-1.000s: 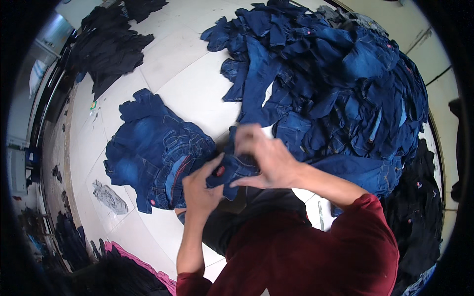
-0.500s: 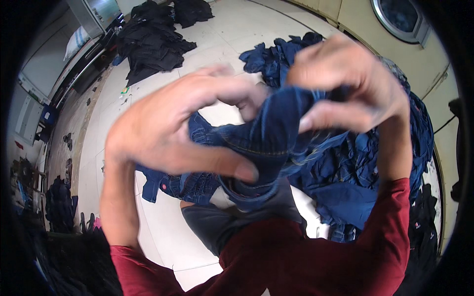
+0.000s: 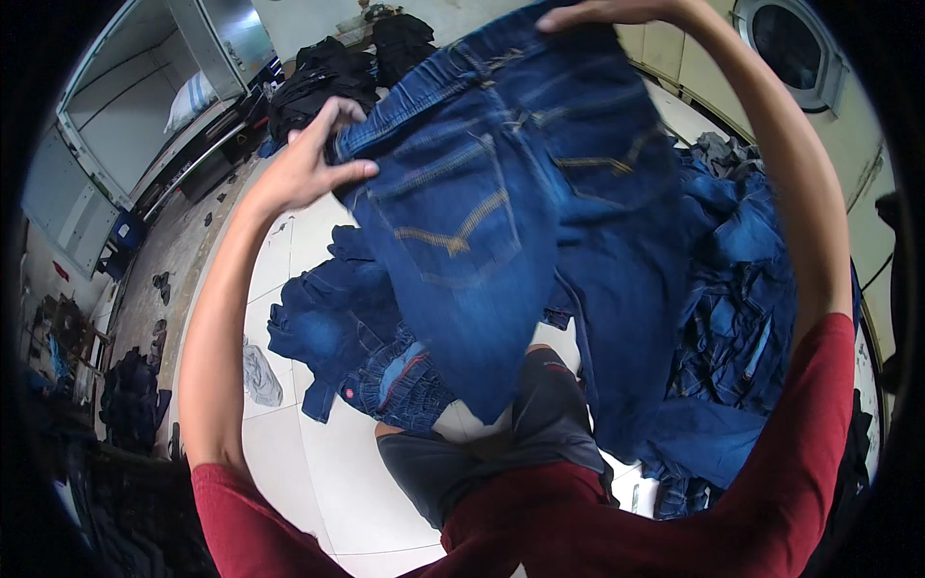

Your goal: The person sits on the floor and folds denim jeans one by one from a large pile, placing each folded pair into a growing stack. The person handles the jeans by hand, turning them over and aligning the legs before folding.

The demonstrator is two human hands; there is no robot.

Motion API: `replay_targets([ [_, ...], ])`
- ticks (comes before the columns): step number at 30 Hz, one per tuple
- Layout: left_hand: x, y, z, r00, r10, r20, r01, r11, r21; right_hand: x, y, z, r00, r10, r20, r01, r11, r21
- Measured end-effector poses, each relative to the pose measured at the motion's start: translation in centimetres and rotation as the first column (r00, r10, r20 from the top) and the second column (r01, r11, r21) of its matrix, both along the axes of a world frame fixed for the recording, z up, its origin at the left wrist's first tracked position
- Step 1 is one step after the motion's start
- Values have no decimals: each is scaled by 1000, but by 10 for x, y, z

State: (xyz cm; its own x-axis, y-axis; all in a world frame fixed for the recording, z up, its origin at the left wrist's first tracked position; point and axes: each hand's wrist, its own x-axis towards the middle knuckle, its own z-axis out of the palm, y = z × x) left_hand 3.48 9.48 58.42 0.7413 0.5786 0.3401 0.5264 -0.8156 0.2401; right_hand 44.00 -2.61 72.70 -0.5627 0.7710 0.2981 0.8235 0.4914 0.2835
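Observation:
A pair of dark blue jeans (image 3: 462, 212) hangs spread out in front of me, its back pockets with yellow stitching facing me. My left hand (image 3: 313, 164) grips the waistband at its left end, thumb on the near side. At the waistband's other end, near the top edge of the view, my right hand (image 3: 607, 13) pinches the cloth; part of that hand is cut off. The legs of the jeans drop toward my lap and blur slightly at the right.
Crumpled jeans lie in a small heap (image 3: 337, 308) on the tiled floor to the left. A larger denim pile (image 3: 737, 279) lies at the right. Black garments (image 3: 323, 87) are heaped farther back. A machine with a round door (image 3: 790, 53) stands far right. A grey cloth (image 3: 260, 376) lies left.
The bunched denim between my hands is now opened out as full jeans. My hands have moved apart and upward, the right one to the top edge. The view has shifted slightly.

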Motion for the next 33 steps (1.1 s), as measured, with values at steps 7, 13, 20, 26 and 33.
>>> replay_targets([
  [7, -61, 98, 120, 910, 405, 93, -294, 469, 833, -83, 82, 40, 979, -68, 190, -46, 842, 538],
  [13, -127, 49, 213, 841, 512, 177, -279, 128, 952, -130, 98, 46, 997, 1, 82, -61, 675, 736],
  [20, -219, -3, -15, 628, 769, -118, -97, 228, 969, -179, 158, -196, 946, 322, 45, -268, 693, 670],
  [26, -176, -142, -365, 563, 429, -707, -185, 899, 398, -215, 56, -536, 989, 145, -33, -147, 985, -87],
  [33, -96, -172, -340, 949, 283, -139, -315, 829, -462, -164, -66, -583, 891, 41, -452, -204, 925, -319],
])
